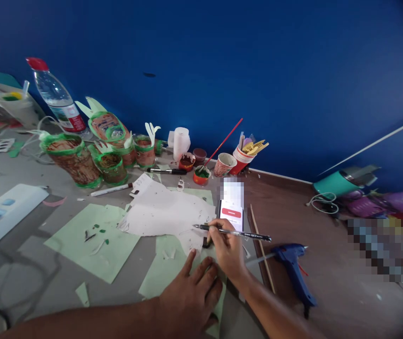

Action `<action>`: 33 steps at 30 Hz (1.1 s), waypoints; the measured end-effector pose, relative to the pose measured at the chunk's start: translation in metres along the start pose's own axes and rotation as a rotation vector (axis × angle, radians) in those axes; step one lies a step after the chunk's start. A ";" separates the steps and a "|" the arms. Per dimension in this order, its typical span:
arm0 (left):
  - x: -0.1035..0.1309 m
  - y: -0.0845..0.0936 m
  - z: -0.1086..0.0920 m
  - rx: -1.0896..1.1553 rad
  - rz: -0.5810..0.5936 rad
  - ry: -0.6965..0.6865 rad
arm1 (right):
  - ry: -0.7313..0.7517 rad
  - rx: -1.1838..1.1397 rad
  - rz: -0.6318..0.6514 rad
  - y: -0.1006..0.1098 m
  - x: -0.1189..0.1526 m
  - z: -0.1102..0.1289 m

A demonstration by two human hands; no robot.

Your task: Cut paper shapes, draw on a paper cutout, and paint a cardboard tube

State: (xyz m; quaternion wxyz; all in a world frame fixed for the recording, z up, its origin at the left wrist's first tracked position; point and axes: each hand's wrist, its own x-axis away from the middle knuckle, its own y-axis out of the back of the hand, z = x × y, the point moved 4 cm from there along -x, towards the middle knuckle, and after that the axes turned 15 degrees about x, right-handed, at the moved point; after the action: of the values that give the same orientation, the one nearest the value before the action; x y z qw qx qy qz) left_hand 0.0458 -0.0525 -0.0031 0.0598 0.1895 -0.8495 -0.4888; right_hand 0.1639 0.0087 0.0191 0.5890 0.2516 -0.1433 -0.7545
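Observation:
A black pen (238,231) is pinched in the fingers of my right hand (228,247), its tip over the right part of a white cut-out paper (166,209). Spread fingers of my left hand (192,292) lie flat by the paper's near edge. Beneath the white piece are sheets of pale green paper (92,254), bearing small scraps. A lit phone (232,216) lies just beyond my right hand. Behind the paper rest a white marker (111,189) and a black marker (166,171).
Brown-painted cups with green rims (74,160) stand at the back left, near a plastic bottle (60,101). Small paint pots (201,176), one holding a red brush, and paper cups (225,164) line the back. A blue glue gun (295,268) lies right, beside a wooden stick (262,249).

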 end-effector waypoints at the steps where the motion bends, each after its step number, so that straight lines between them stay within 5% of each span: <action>1: 0.000 0.000 0.000 -0.002 -0.001 -0.002 | 0.004 -0.015 0.010 -0.001 0.001 0.000; 22: -0.002 0.006 -0.002 -0.001 0.022 0.023 | 0.024 0.044 0.153 -0.008 0.003 0.005; 33: -0.002 0.005 -0.003 -0.004 -0.006 -0.003 | 0.189 0.187 0.196 -0.009 0.005 0.011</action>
State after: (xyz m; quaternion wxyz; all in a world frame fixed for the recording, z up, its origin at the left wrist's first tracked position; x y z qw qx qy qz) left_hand 0.0471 -0.0518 0.0032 0.0577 0.1911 -0.8479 -0.4911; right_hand 0.1493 0.0053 0.0227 0.6446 0.3602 -0.1807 -0.6497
